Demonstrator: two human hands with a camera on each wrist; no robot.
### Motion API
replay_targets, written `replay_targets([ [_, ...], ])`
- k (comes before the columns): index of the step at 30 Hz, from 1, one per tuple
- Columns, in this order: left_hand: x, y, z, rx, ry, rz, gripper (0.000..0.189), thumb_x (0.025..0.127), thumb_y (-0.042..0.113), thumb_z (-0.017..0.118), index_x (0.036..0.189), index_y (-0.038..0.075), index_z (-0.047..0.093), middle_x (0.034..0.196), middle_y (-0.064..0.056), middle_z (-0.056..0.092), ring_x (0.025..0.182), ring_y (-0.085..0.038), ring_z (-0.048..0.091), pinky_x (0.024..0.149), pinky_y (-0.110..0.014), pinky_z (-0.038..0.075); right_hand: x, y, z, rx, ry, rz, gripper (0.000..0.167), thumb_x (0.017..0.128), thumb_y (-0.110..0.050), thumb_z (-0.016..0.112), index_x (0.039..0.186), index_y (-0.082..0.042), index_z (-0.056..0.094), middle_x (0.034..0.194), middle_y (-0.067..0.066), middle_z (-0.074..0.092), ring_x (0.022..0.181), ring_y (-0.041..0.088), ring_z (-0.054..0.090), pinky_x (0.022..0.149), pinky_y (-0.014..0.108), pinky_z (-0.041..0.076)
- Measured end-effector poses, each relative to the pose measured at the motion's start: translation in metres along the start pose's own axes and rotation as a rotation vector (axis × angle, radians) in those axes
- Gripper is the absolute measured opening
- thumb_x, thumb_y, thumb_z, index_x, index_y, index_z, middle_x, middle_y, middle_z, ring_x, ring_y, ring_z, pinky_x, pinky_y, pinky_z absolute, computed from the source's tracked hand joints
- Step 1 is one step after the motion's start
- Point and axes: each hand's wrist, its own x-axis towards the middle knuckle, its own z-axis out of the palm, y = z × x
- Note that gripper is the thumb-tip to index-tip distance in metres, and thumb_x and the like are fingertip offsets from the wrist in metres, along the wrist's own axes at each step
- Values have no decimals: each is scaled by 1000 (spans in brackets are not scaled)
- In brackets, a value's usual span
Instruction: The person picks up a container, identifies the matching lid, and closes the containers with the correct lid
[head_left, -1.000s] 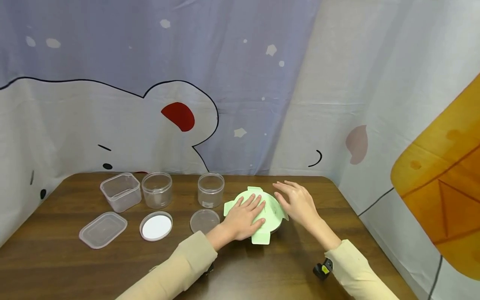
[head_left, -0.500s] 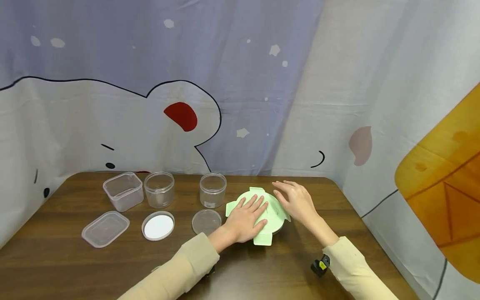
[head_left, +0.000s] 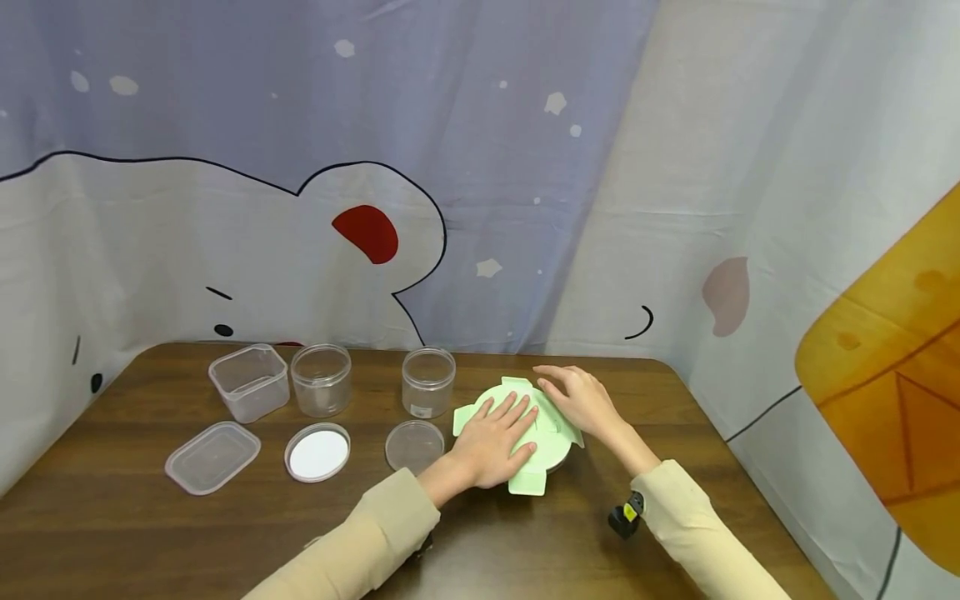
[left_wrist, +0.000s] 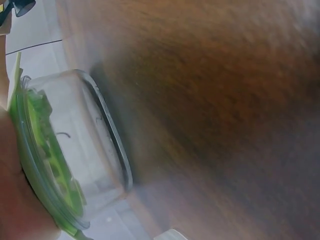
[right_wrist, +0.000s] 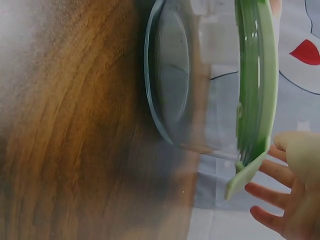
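Note:
A light green round lid with several side flaps sits on a clear round container, which stands on the table. The flaps stick outward from the rim. My left hand rests on top of the lid, fingers spread and straight. By the lid's far right edge is my right hand, fingers loosely bent. The right wrist view shows these fingers beside one flap, gripping nothing; whether the thumb touches the lid I cannot tell.
On the left stand a rectangular clear box and two clear jars, one farther right. In front lie a rectangular lid, a white-centred round lid and a clear round lid. A printed curtain hangs behind the table.
My right hand has shifted slightly left over the lid's far right edge. The left hand stays on the lid. The whole head view has drifted a little.

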Motion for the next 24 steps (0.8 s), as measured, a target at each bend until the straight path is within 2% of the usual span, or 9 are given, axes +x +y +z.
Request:
replay_targets([
  [5,0,0,-1,2,-9,-4,57,102,44,25,153,19,25,160,0,22,149,-20,16,121,-43,16,5,5,4,71,-67,-46,33,98,-25,54,129,-14,62,128,10,64,119,34,58,96,56,45],
  [13,0,1,-1,-4,-34,-7,57,103,44,24,153,18,23,161,1,20,150,-18,14,121,-43,14,13,6,8,181,-142,-97,31,98,-20,55,125,-9,64,127,10,64,118,30,60,96,50,48],
  [17,0,0,-2,-6,-19,1,56,103,44,23,153,19,25,160,1,21,149,-18,15,121,-43,14,19,12,12,214,-190,-117,30,98,-20,54,125,-9,64,126,12,65,110,28,65,91,44,52],
  [18,1,-2,3,-9,4,12,56,103,46,20,153,20,24,161,1,21,150,-18,15,121,-43,13,20,14,12,230,-204,-122,31,99,-20,54,125,-8,64,126,13,65,108,28,65,89,43,53],
  [20,0,-1,2,-11,18,18,56,103,46,20,153,20,26,160,0,23,149,-19,16,121,-43,14,22,18,13,266,-234,-131,32,100,-21,52,127,-8,62,127,14,64,106,28,66,87,40,54],
  [24,-1,-1,3,-16,26,17,56,103,45,22,152,20,27,160,0,24,149,-19,17,121,-43,15,23,23,13,325,-267,-156,33,101,-21,50,128,-6,61,126,18,63,104,27,67,79,32,55],
])
